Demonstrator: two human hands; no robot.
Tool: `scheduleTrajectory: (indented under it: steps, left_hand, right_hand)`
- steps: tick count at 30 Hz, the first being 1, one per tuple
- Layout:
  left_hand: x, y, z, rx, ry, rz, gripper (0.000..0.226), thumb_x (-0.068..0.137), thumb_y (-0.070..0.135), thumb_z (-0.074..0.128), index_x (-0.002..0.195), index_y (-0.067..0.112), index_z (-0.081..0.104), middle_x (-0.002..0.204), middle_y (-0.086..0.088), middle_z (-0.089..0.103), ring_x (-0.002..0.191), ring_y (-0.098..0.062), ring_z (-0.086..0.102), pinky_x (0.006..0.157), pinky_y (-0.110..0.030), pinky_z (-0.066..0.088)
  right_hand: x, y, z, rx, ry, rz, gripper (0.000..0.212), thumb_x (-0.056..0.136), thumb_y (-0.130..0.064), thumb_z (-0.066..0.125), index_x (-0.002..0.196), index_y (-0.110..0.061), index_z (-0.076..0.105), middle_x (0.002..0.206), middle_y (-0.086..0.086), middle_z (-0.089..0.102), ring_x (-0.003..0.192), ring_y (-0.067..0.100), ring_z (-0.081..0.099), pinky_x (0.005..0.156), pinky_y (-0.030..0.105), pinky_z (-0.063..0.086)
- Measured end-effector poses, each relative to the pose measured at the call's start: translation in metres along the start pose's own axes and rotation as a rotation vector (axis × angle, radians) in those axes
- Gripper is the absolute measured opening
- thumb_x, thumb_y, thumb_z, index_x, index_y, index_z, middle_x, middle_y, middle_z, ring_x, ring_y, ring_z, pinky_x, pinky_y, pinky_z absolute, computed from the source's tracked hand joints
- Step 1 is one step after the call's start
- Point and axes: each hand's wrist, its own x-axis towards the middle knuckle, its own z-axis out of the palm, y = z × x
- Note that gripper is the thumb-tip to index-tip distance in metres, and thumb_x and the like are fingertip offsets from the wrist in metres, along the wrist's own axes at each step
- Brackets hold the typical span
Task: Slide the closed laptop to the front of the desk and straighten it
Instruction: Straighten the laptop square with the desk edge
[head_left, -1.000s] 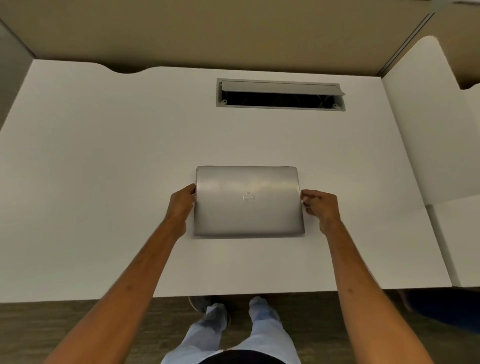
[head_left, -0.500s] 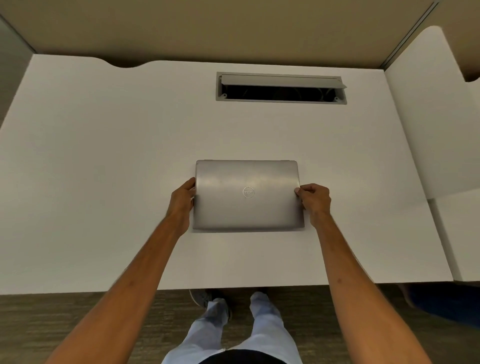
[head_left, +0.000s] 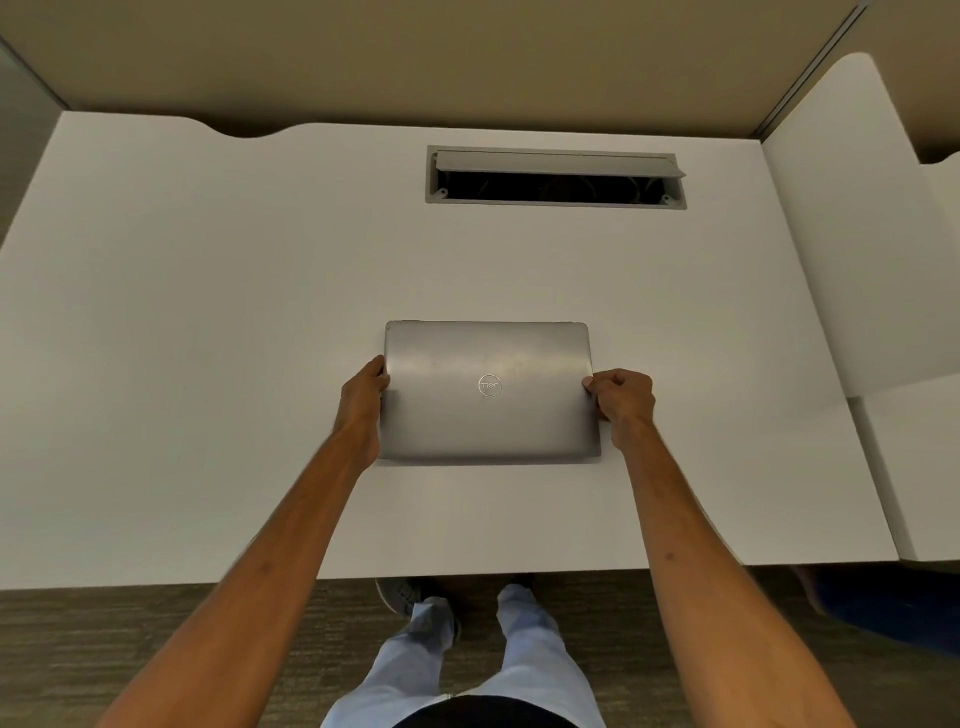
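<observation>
A closed silver laptop (head_left: 488, 389) with a round logo lies flat on the white desk (head_left: 208, 338), in the middle and a short way back from the front edge. Its edges run nearly parallel to the desk's front edge. My left hand (head_left: 363, 405) grips the laptop's left edge, fingers curled against the side. My right hand (head_left: 621, 402) holds the right edge, thumb and fingers pinched on it.
A grey cable hatch (head_left: 556, 179) with its lid raised is set into the desk behind the laptop. A white side panel and adjoining surface (head_left: 883, 260) stand at the right. Beige partition walls enclose the back. My legs and shoes show below the desk edge.
Both hands have stayed on the laptop's sides. My right hand has closed in against the right edge. The laptop sits almost where it was, squared to the desk.
</observation>
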Motion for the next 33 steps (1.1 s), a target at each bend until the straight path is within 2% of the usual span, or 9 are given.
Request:
scheduleTrajectory:
  steps: [9, 12, 15, 19, 21, 23, 25, 29, 33]
  left_hand:
    - [0.009, -0.010, 0.003, 0.058, 0.035, 0.020, 0.027, 0.091, 0.020, 0.046, 0.103, 0.034, 0.065, 0.104, 0.002, 0.068, 0.099, -0.020, 0.052, 0.091, -0.040, 0.037]
    - [0.009, -0.011, 0.009, 0.114, 0.074, 0.048, 0.032, 0.101, 0.010, 0.043, 0.088, 0.030, 0.065, 0.098, 0.011, 0.070, 0.091, -0.018, 0.059, 0.088, -0.036, 0.043]
    - [0.003, -0.013, 0.015, 0.148, 0.103, 0.070, 0.042, 0.106, 0.002, 0.040, 0.090, 0.029, 0.067, 0.098, 0.015, 0.068, 0.091, -0.013, 0.059, 0.092, -0.031, 0.043]
    - [0.005, -0.019, 0.012, 0.224, 0.093, 0.127, 0.036, 0.097, 0.006, 0.042, 0.123, 0.008, 0.066, 0.122, -0.010, 0.072, 0.102, -0.027, 0.062, 0.086, -0.031, 0.045]
    - [0.014, -0.030, 0.003, 0.318, 0.074, 0.152, 0.052, 0.091, 0.019, 0.045, 0.141, 0.010, 0.058, 0.143, -0.017, 0.066, 0.126, -0.038, 0.065, 0.110, -0.044, 0.051]
    - [0.019, -0.036, 0.001, 0.396, 0.066, 0.186, 0.072, 0.084, 0.031, 0.047, 0.154, 0.012, 0.049, 0.158, -0.017, 0.056, 0.145, -0.043, 0.056, 0.125, -0.059, 0.043]
    - [0.011, -0.034, 0.007, 0.454, 0.098, 0.237, 0.073, 0.096, 0.022, 0.049, 0.168, 0.013, 0.038, 0.170, -0.014, 0.043, 0.155, -0.037, 0.045, 0.130, -0.056, 0.036]
    - [-0.004, -0.042, 0.019, 0.687, 0.141, 0.385, 0.069, 0.111, 0.009, 0.041, 0.176, 0.013, 0.017, 0.177, -0.016, 0.029, 0.157, -0.040, 0.034, 0.125, -0.053, 0.033]
    - [-0.002, -0.055, 0.021, 0.799, 0.197, 0.481, 0.067, 0.114, 0.011, 0.040, 0.175, 0.008, 0.014, 0.176, -0.017, 0.032, 0.156, -0.042, 0.036, 0.123, -0.055, 0.038]
  right_hand:
    - [-0.001, 0.006, 0.001, 0.001, 0.015, -0.003, 0.014, 0.079, -0.021, 0.084, 0.070, -0.021, 0.073, 0.079, 0.003, 0.074, 0.081, 0.027, 0.070, 0.090, 0.051, 0.063]
    - [-0.001, 0.007, 0.002, 0.001, 0.024, -0.018, 0.013, 0.080, -0.021, 0.083, 0.072, -0.021, 0.074, 0.083, 0.005, 0.077, 0.090, 0.032, 0.074, 0.090, 0.050, 0.063]
    - [-0.003, 0.006, 0.004, 0.003, 0.032, -0.028, 0.006, 0.081, -0.021, 0.082, 0.080, -0.017, 0.077, 0.090, 0.007, 0.079, 0.095, 0.034, 0.075, 0.091, 0.050, 0.062]
    - [-0.008, 0.004, 0.006, -0.021, 0.048, -0.057, 0.013, 0.087, -0.020, 0.079, 0.097, -0.012, 0.079, 0.100, 0.007, 0.079, 0.095, 0.029, 0.072, 0.093, 0.041, 0.059]
    - [-0.013, 0.005, 0.008, -0.047, 0.064, -0.091, 0.017, 0.090, -0.020, 0.076, 0.103, -0.010, 0.078, 0.102, 0.008, 0.077, 0.094, 0.026, 0.069, 0.088, 0.033, 0.054]
    - [-0.017, 0.005, 0.008, -0.061, 0.081, -0.114, 0.019, 0.092, -0.021, 0.075, 0.107, -0.009, 0.077, 0.107, 0.009, 0.078, 0.095, 0.026, 0.068, 0.086, 0.030, 0.050]
    - [-0.019, 0.003, 0.008, -0.081, 0.095, -0.123, 0.019, 0.092, -0.021, 0.073, 0.108, -0.010, 0.076, 0.110, 0.010, 0.078, 0.102, 0.030, 0.070, 0.085, 0.030, 0.048]
    - [-0.027, 0.005, 0.010, -0.174, 0.121, -0.220, 0.015, 0.094, -0.019, 0.068, 0.106, -0.010, 0.073, 0.109, 0.010, 0.075, 0.102, 0.031, 0.071, 0.080, 0.029, 0.045]
    - [-0.039, 0.015, 0.017, -0.342, 0.170, -0.464, 0.032, 0.096, -0.009, 0.060, 0.128, -0.014, 0.062, 0.131, 0.007, 0.059, 0.119, 0.028, 0.059, 0.087, 0.035, 0.050]
